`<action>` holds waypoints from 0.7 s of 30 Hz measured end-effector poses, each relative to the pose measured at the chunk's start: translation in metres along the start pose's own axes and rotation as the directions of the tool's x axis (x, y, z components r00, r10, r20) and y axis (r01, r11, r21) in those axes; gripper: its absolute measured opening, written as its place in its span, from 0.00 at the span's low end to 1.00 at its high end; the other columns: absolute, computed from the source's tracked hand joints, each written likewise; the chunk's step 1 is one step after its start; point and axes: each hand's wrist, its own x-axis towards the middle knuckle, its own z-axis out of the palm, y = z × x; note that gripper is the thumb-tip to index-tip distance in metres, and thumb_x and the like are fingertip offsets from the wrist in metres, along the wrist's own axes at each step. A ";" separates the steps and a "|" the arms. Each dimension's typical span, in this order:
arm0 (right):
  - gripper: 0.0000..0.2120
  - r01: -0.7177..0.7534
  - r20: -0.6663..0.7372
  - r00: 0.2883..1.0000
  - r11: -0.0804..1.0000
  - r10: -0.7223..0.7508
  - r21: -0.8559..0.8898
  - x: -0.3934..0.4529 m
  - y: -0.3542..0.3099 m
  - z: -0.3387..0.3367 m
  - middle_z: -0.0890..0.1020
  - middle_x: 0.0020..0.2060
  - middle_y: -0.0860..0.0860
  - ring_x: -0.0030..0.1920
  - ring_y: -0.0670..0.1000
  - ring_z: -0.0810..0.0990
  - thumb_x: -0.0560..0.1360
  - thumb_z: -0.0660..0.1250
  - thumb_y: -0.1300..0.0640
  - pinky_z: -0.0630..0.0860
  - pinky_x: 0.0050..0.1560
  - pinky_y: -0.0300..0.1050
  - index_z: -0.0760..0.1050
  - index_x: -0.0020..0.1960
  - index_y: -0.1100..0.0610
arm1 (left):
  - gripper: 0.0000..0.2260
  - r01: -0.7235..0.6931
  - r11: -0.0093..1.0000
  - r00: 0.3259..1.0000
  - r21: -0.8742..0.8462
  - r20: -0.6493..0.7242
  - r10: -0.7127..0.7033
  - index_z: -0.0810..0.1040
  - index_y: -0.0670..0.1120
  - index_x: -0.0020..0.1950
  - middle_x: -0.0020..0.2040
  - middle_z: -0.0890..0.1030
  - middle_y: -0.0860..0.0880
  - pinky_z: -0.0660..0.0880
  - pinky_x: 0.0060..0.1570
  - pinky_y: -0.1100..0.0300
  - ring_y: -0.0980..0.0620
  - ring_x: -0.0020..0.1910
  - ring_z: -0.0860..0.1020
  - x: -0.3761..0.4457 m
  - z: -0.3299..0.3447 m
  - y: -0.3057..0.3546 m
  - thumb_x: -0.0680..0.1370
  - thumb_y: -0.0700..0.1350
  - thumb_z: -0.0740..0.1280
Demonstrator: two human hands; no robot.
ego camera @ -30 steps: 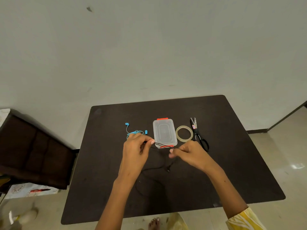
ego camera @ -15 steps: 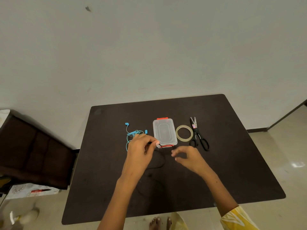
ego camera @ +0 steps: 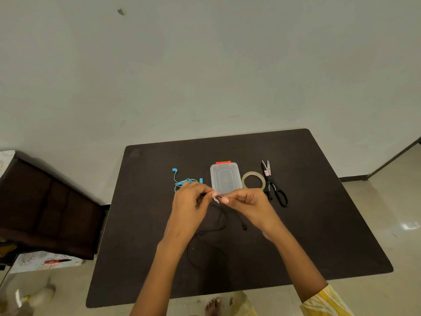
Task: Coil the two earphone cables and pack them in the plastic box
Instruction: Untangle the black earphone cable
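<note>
Above the dark table point(ego camera: 319, 224), my left hand point(ego camera: 191, 201) and my right hand point(ego camera: 248, 202) meet fingertip to fingertip, both pinching the black earphone cable point(ego camera: 222, 222). Its loose length hangs down and loops on the table below my wrists, with one earbud near the right wrist. The blue earphone cable point(ego camera: 183, 181) lies tangled on the table just beyond my left hand. A clear plastic box point(ego camera: 225, 177) with a closed lid and orange latches sits beyond my fingertips.
A roll of clear tape point(ego camera: 253, 180) lies right of the box, and black-handled scissors point(ego camera: 273, 185) lie right of the tape. A dark sofa point(ego camera: 45, 206) stands left of the table. My bare feet show below the table's near edge.
My right hand let go of the black cable, then came back left to my left hand's fingertips and pinched it again. The left hand stayed in place holding the cable.
</note>
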 end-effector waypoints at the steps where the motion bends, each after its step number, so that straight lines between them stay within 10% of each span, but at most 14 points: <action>1: 0.08 -0.026 0.047 0.999 1.000 0.025 0.016 0.000 0.000 -0.003 0.86 0.45 0.54 0.51 0.51 0.83 0.73 0.70 0.58 0.77 0.58 0.43 0.82 0.49 0.62 | 0.01 -0.004 1.000 1.000 -0.003 0.000 0.004 0.82 0.45 0.42 0.38 0.80 0.54 0.66 0.40 0.77 0.62 0.38 0.72 0.000 0.000 0.000 0.73 0.42 0.71; 9: 0.09 -0.233 0.088 0.970 0.971 0.227 0.057 -0.007 0.005 -0.011 0.85 0.49 0.51 0.42 0.41 0.79 0.73 0.69 0.58 0.78 0.44 0.38 0.83 0.51 0.60 | 0.03 0.066 0.995 0.991 -0.071 -0.111 -0.074 0.82 0.48 0.40 0.34 0.77 0.59 0.68 0.36 0.69 0.58 0.38 0.73 -0.004 -0.012 -0.018 0.74 0.41 0.71; 18: 0.09 -0.375 -0.100 0.918 0.922 0.384 0.096 -0.007 0.002 -0.015 0.78 0.28 0.47 0.29 0.41 0.72 0.67 0.76 0.57 0.70 0.33 0.33 0.83 0.44 0.63 | 0.03 0.147 0.982 0.976 -0.122 -0.142 -0.164 0.83 0.48 0.43 0.39 0.81 0.57 0.73 0.40 0.63 0.57 0.42 0.76 -0.013 0.000 -0.024 0.74 0.41 0.71; 21: 0.09 -0.367 -0.142 0.916 0.926 0.376 0.086 -0.007 -0.001 -0.010 0.77 0.26 0.46 0.27 0.40 0.72 0.67 0.76 0.59 0.69 0.30 0.31 0.83 0.43 0.64 | 0.10 0.160 0.987 0.978 -0.031 -0.128 -0.162 0.82 0.44 0.55 0.54 0.82 0.50 0.78 0.51 0.52 0.52 0.53 0.78 -0.012 0.004 -0.021 0.75 0.37 0.69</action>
